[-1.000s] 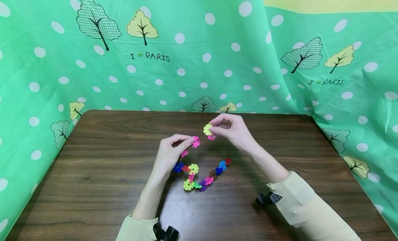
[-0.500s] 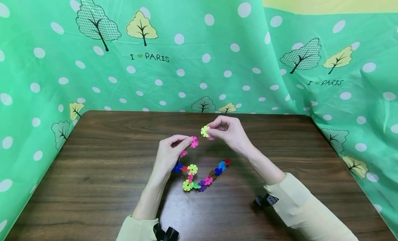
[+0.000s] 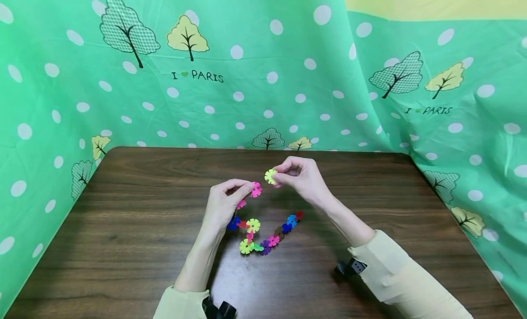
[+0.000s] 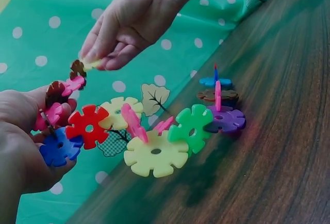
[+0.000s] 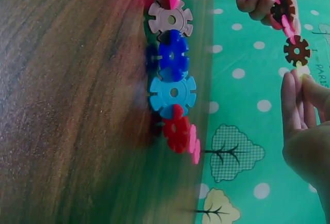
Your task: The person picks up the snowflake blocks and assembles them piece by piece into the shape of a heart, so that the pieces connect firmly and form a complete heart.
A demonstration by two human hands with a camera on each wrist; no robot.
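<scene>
A chain of colourful flower-shaped slotted discs winds over the table, its upper end lifted between both hands. My left hand (image 3: pixel 224 200) pinches the chain beside a pink disc (image 3: pixel 256 189). In the left wrist view, a blue disc (image 4: pixel 61 145) and a red disc (image 4: pixel 88 127) hang by that palm. My right hand (image 3: pixel 302 177) pinches a yellow disc (image 3: pixel 270 176) between thumb and fingers. The right wrist view shows this yellow disc right at the edge of a brown disc (image 5: pixel 297 51), the chain's upper end. Fingers hide part of the yellow disc.
The chain's other end, a red disc (image 3: pixel 299 215), lies on the dark wooden table (image 3: pixel 136 246). A green dotted cloth (image 3: pixel 247 81) hangs behind and beside the table. Dark wrist cameras sit at both sleeves, one by the right cuff (image 3: pixel 350 267).
My right hand has come slightly lower and closer to the left hand with the yellow disc. The pink piece beneath it is now mostly hidden. My left hand keeps its hold.
</scene>
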